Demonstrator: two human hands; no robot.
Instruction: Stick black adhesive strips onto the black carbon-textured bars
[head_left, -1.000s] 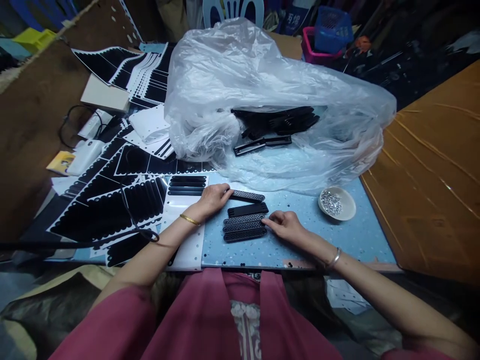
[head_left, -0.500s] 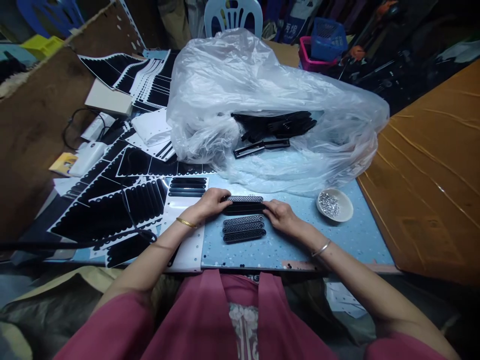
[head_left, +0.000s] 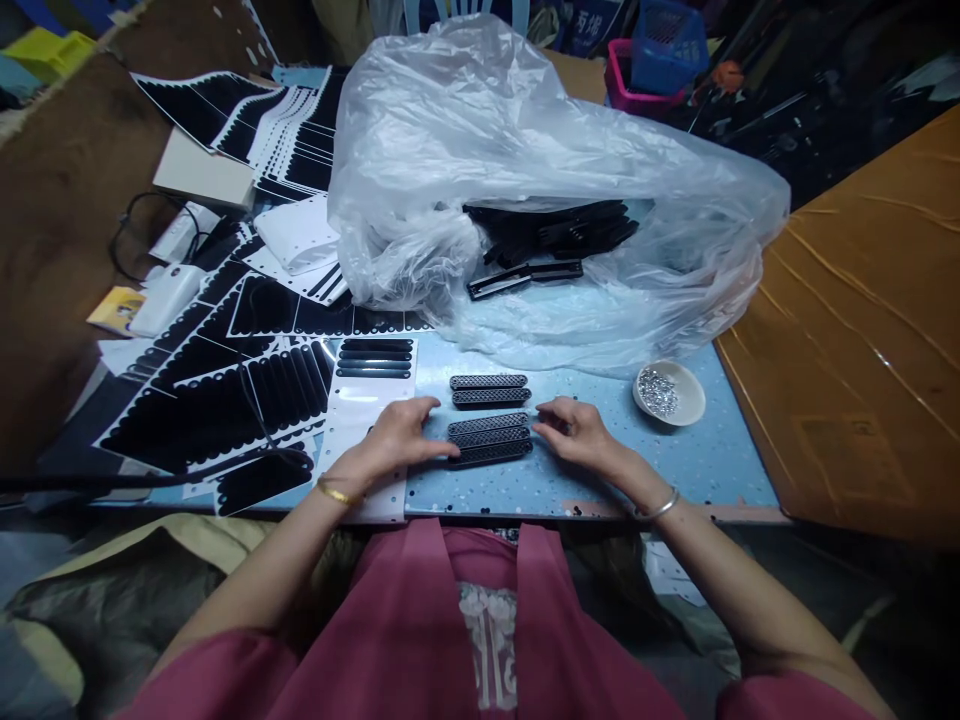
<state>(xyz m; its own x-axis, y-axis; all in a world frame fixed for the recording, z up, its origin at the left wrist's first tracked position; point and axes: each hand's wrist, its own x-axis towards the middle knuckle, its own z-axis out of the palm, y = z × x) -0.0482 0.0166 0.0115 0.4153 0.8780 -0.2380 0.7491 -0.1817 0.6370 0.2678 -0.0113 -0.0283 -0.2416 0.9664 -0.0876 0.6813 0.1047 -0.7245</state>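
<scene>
Two rows of black textured strips with rounded ends lie on the blue tabletop between my hands. The far row (head_left: 490, 391) has two strips side by side; the near row (head_left: 490, 440) has several packed together. My left hand (head_left: 401, 437) is at the left end of the near row, thumb and fingers spread, the thumb at the strips' edge. Just off the right ends, my right hand (head_left: 574, 430) has its fingers curled with a gap between thumb and forefinger, and nothing shows in it.
A clear plastic bag (head_left: 420, 130) with black parts (head_left: 555, 235) fills the back. At right stand a white bowl (head_left: 688, 398) of small shiny metal pieces and a brown taped box (head_left: 862, 350). Black sticker sheets (head_left: 217, 420) and a cable (head_left: 150, 484) cover the left side.
Both hands have let go of the far strips and come nearer to me, beside the near row. The far strips now lie flat as a pair. My view has tilted slightly down.
</scene>
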